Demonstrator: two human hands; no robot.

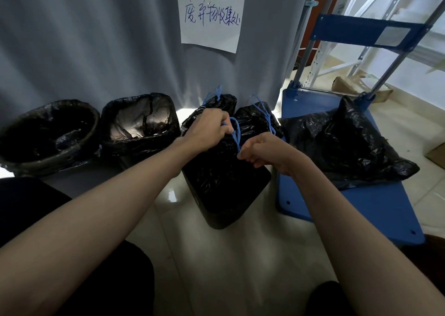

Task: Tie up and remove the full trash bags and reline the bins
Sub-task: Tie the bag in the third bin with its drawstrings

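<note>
While both hands pinch blue drawstring (pixel 237 132), left hand (pixel 209 129), right hand (pixel 265 150)

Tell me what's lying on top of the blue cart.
A black trash bag lies slumped on the blue cart's deck, its mouth apparently loose. The opaque plastic hides what it contains, and it covers the deck beneath it.
</note>
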